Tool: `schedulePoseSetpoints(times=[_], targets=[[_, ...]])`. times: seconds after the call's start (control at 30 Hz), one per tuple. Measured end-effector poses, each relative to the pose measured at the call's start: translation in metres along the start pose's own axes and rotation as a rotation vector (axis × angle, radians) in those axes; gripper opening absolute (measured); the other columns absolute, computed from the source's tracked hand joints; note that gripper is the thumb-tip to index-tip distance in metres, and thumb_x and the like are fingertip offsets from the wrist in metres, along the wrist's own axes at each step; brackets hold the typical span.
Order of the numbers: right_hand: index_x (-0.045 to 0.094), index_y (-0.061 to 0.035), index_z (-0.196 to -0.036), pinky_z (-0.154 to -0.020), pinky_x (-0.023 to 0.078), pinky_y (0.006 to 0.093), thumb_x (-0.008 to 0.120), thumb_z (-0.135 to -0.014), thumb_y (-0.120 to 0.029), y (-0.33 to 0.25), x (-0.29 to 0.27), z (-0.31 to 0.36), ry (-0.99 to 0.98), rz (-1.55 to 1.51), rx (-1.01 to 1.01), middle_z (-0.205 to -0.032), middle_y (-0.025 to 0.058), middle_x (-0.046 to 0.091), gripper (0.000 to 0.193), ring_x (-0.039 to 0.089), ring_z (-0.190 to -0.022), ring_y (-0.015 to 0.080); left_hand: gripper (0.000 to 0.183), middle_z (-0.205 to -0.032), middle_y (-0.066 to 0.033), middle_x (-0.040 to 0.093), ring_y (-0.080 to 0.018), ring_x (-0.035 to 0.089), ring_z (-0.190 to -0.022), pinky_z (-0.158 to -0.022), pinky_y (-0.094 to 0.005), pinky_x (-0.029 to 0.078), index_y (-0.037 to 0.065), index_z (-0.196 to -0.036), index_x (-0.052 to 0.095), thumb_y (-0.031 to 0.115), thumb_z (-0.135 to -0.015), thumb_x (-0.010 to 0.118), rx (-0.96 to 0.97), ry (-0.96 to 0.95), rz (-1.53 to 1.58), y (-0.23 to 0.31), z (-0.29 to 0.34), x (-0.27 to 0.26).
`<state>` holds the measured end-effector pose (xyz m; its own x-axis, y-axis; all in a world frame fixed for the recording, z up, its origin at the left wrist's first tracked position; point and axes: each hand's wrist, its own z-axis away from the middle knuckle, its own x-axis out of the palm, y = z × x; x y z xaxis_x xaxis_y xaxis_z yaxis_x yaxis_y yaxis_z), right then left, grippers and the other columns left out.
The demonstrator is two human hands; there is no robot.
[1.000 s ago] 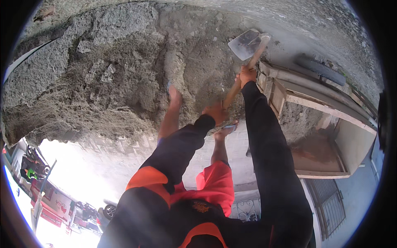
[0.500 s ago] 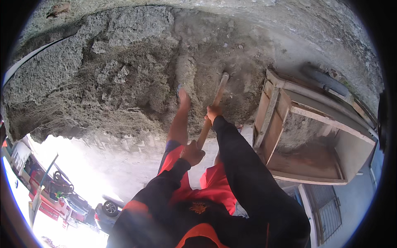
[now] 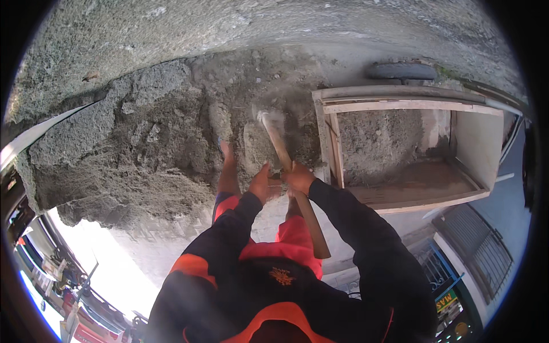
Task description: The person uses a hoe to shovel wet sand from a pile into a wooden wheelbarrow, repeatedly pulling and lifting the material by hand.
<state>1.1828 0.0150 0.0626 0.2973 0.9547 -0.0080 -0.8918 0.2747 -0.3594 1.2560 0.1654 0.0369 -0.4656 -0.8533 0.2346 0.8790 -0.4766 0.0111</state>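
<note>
My right hand [image 3: 298, 178] is wrapped round the middle of a long-handled digging tool [image 3: 312, 226] with a pale wooden shaft. Its lower end flares out and slants back over my red shorts. Dust hangs round the far end, which meets the grey soil mound [image 3: 217, 108]; the exact shape of the tool's head cannot be made out. Just left of the shaft is my left hand [image 3: 263, 184], its thumb and fingers apart and slightly blurred, not wrapped round the wood.
A wooden box frame [image 3: 412, 203] with an open front stands on the right beside the mound. Behind it lies a dark tyre-like thing [image 3: 401, 71] against the rough wall [image 3: 274, 26]. My bare leg [image 3: 229, 177] stands at the mound's edge. A metal grille [image 3: 477, 251] is at lower right.
My left hand has come off the lower shaft and moved up beside my right hand. The tool now leans the other way, its far end shifted left. The view has turned toward the right.
</note>
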Motion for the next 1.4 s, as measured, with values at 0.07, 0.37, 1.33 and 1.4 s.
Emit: schedulePoseSetpoints(times=[0.07,0.37,1.33,1.4], targets=[[0.050,0.0053,-0.104,-0.044,0.046,0.0338,0.064,-0.082,-0.015,-0.012,-0.047,0.069,-0.041,-0.016,-0.060,-0.071,0.0104,0.058,0.033,0.056,-0.051,0.0169,0.087,-0.116,-0.0273,0.054,-0.0325,0.058,-0.103,-0.091,-0.0483,0.046,-0.006,-0.138,0.031,0.064,-0.089,0.045,0.043,-0.046,0.209,0.016,0.012,0.043],[0.045,-0.0050,-0.116,-0.069,0.048,0.0503,0.061,-0.079,-0.020,0.103,-0.296,0.325,0.221,0.785,-0.370,-0.075,0.0228,0.061,0.044,0.061,-0.075,0.0442,0.073,-0.128,-0.0178,0.045,-0.0328,0.042,-0.126,-0.110,-0.0500,0.030,0.001,-0.134,0.032,0.051,-0.088,0.060,0.034,-0.542,0.506,-0.018,0.075,0.308],[0.052,-0.0019,-0.090,-0.038,0.042,0.0355,0.065,-0.090,-0.025,0.002,-0.027,-0.231,0.401,-0.492,0.001,-0.062,0.0057,0.050,0.026,0.051,-0.044,0.0173,0.044,-0.067,-0.0116,0.063,-0.0265,0.064,-0.061,-0.058,-0.0412,0.051,-0.001,-0.102,0.056,0.033,-0.080,0.071,0.352,-0.087,-0.418,-0.006,-0.073,0.025],[0.050,-0.0015,-0.093,-0.040,0.043,0.0366,0.061,-0.093,-0.030,-0.036,-0.022,-0.265,0.455,-0.498,-0.057,-0.062,0.0062,0.048,0.030,0.051,-0.045,0.0184,0.042,-0.073,-0.0205,0.064,-0.0319,0.066,-0.070,-0.063,-0.0425,0.050,-0.004,-0.098,0.056,0.029,-0.076,0.070,0.658,0.137,-0.656,0.014,-0.126,-0.004]])
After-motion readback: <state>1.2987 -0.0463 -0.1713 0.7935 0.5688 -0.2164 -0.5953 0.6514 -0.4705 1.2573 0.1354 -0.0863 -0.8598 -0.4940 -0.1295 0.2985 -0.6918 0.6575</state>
